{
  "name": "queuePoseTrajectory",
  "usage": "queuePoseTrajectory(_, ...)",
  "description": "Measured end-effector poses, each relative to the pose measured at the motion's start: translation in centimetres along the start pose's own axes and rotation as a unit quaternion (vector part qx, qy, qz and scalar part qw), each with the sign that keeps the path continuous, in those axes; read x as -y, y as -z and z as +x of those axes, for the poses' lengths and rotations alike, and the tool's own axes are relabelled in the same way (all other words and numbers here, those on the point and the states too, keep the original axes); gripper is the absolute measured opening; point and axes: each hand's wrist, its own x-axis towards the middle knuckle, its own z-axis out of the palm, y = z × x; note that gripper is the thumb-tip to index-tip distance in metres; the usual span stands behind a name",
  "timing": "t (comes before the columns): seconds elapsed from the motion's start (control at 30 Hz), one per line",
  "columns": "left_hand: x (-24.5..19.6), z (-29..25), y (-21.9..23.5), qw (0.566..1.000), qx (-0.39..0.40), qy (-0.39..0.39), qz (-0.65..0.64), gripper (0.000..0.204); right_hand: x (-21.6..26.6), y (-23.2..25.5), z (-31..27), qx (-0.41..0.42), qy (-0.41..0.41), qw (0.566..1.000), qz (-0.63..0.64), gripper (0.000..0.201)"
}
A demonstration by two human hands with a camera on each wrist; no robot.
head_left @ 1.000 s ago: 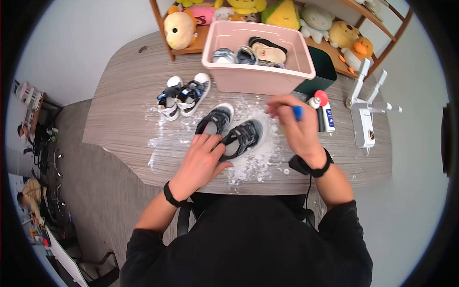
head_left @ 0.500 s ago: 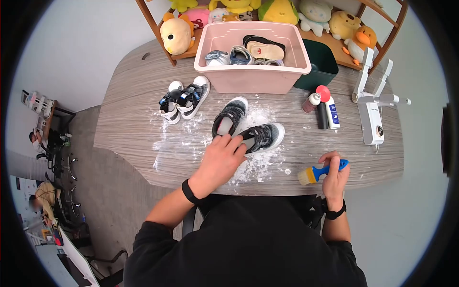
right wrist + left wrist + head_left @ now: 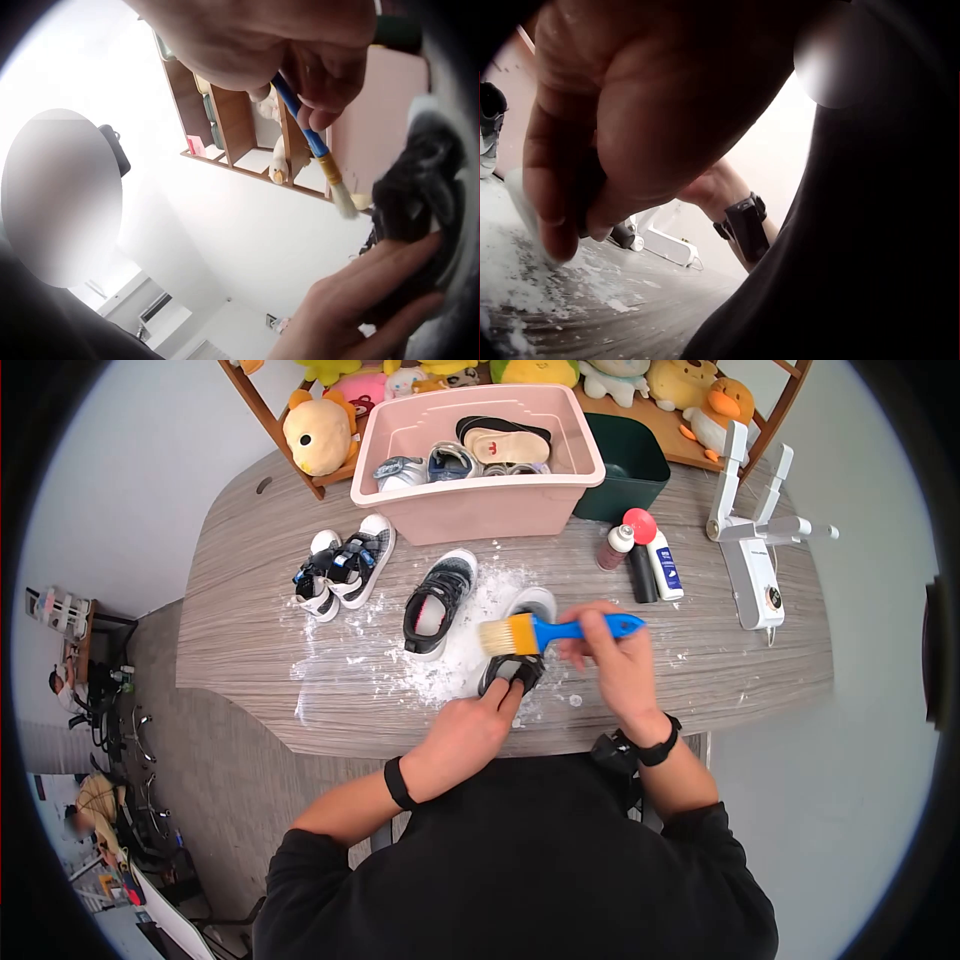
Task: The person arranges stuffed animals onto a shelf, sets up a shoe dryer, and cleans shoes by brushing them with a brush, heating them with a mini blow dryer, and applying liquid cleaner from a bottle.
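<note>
My left hand (image 3: pixel 465 742) grips the heel end of a black and grey sneaker (image 3: pixel 520 672), its fingertips at the shoe's opening. In the right wrist view, those fingers lie along the dark sneaker (image 3: pixel 420 176). A paintbrush (image 3: pixel 590 628) with a blue handle, yellow band and pale bristles is held in my right hand (image 3: pixel 622 672). Seen from above, its bristles overlap the gripped sneaker's toe side. The matching sneaker (image 3: pixel 440 600) stands to the left, sole down, beside white powder (image 3: pixel 445 678) scattered over the tabletop.
A black and white pair of shoes (image 3: pixel 345 565) stands at the left. Behind are a pink bin (image 3: pixel 470 520) holding shoes and a dark green bin (image 3: pixel 622 490). Bottles (image 3: pixel 664 568) and a white device with folding arms (image 3: pixel 752 585) stand at the right; plush toys (image 3: pixel 318 435) line the shelf.
My right hand has brought the paintbrush from the table's right front up over the sneaker. The two sneakers are farther apart, and the gripped one has turned, its heel closer to me.
</note>
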Motion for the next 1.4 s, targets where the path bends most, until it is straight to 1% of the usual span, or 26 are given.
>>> queuePoseTrajectory(0.03,0.0,0.2,-0.3,1.000,0.000,-0.002,-0.002,0.044,0.1,-0.7,0.5,0.034,-0.032,0.999,0.009,0.029)
queuePoseTrajectory(0.07,0.2,0.4,-0.7,0.999,-0.010,-0.011,0.034,0.044,-0.1,-1.1,1.0,0.031,-0.031,0.999,0.007,0.029)
queuePoseTrajectory(0.13,0.6,1.0,-1.0,0.997,-0.021,-0.020,0.067,0.044,-0.6,-1.7,2.0,0.105,-0.092,0.989,-0.036,0.032)
queuePoseTrajectory(0.2,1.4,1.5,-0.9,0.987,-0.073,-0.057,0.128,0.029,-0.5,-1.9,2.5,0.094,-0.096,0.990,-0.043,0.032)
queuePoseTrajectory(0.27,1.8,1.3,-1.0,0.987,-0.047,-0.066,0.136,0.024,-1.1,-0.7,3.1,0.049,-0.055,0.986,-0.148,0.032)
queuePoseTrajectory(0.3,1.9,1.3,-1.2,0.986,-0.020,-0.074,0.146,0.020,-0.7,0.0,3.2,0.049,-0.055,0.986,-0.149,0.032)
queuePoseTrajectory(0.37,2.0,0.8,-1.9,0.986,-0.022,-0.078,0.144,0.019,0.8,1.6,3.0,-0.079,0.010,0.953,-0.294,0.032)
queuePoseTrajectory(0.4,2.0,0.5,-2.2,0.986,-0.023,-0.084,0.142,0.017,1.8,2.1,2.6,-0.078,0.007,0.952,-0.295,0.032)
queuePoseTrajectory(0.47,2.0,0.5,-2.2,0.987,-0.025,-0.079,0.141,0.018,3.6,2.6,1.5,-0.147,0.056,0.928,-0.338,0.028)
queuePoseTrajectory(0.5,2.0,0.6,-2.3,0.987,-0.029,-0.075,0.141,0.018,3.6,2.4,0.9,-0.148,0.056,0.927,-0.340,0.028)
queuePoseTrajectory(0.57,1.8,0.7,-2.2,0.987,-0.029,-0.076,0.137,0.018,3.4,1.4,-0.5,-0.114,0.117,0.951,-0.263,0.022)
queuePoseTrajectory(0.6,1.8,0.7,-2.2,0.988,-0.029,-0.075,0.135,0.018,3.1,0.7,-1.0,-0.062,0.081,0.978,-0.183,0.017)
queuePoseTrajectory(0.67,1.7,0.5,-2.4,0.986,-0.020,-0.080,0.144,0.018,1.3,-0.3,-0.7,0.059,0.002,0.981,-0.185,0.018)
queuePoseTrajectory(0.7,1.7,0.4,-2.4,0.985,-0.011,-0.081,0.154,0.018,1.5,0.1,-0.6,0.059,0.003,0.981,-0.185,0.018)
queuePoseTrajectory(0.77,1.8,0.4,-2.5,0.984,-0.009,-0.083,0.155,0.018,2.5,1.9,0.0,-0.069,-0.047,0.967,-0.240,0.019)
queuePoseTrajectory(0.8,1.8,0.3,-2.5,0.984,-0.006,-0.087,0.154,0.019,3.2,3.1,0.1,-0.066,-0.047,0.967,-0.240,0.019)
queuePoseTrajectory(0.87,1.8,0.3,-2.6,0.985,-0.011,-0.080,0.151,0.019,4.4,5.1,0.4,-0.186,0.020,0.894,-0.407,0.018)
queuePoseTrajectory(0.9,1.8,0.4,-2.6,0.986,-0.015,-0.078,0.147,0.020,4.4,5.3,0.4,-0.186,0.021,0.893,-0.408,0.018)
queuePoseTrajectory(0.97,1.8,0.5,-2.8,0.987,-0.041,-0.081,0.133,0.016,4.1,5.7,-0.3,-0.160,0.125,0.925,-0.322,0.016)
queuePoseTrajectory(1.0,1.8,0.5,-2.9,0.987,-0.064,-0.081,0.121,0.011,3.8,5.3,-0.7,-0.162,0.123,0.924,-0.323,0.016)
queuePoseTrajectory(1.07,2.0,0.6,-3.0,0.988,-0.070,-0.078,0.112,0.012,2.8,3.5,-1.6,-0.056,0.144,0.947,-0.281,0.016)
queuePoseTrajectory(1.1,2.1,0.7,-3.0,0.989,-0.076,-0.074,0.106,0.014,2.4,3.3,-2.0,-0.035,0.121,0.940,-0.318,0.015)
queuePoseTrajectory(1.27,2.6,0.9,-2.1,0.991,-0.060,-0.074,0.089,0.018,1.5,4.9,-4.3,-0.075,0.069,0.944,-0.313,0.016)
queuePoseTrajectory(1.33,2.9,1.4,-1.5,0.991,-0.064,-0.081,0.089,0.019,0.9,4.0,-3.5,-0.158,0.208,0.933,-0.247,0.022)
queuePoseTrajectory(1.37,3.1,1.5,-1.3,0.992,-0.064,-0.077,0.071,0.021,1.4,3.2,-2.9,-0.156,0.237,0.911,-0.299,0.020)
queuePoseTrajectory(1.4,3.3,1.6,-1.0,0.994,-0.063,-0.073,0.053,0.023,1.5,3.9,-2.9,-0.159,0.237,0.910,-0.300,0.020)
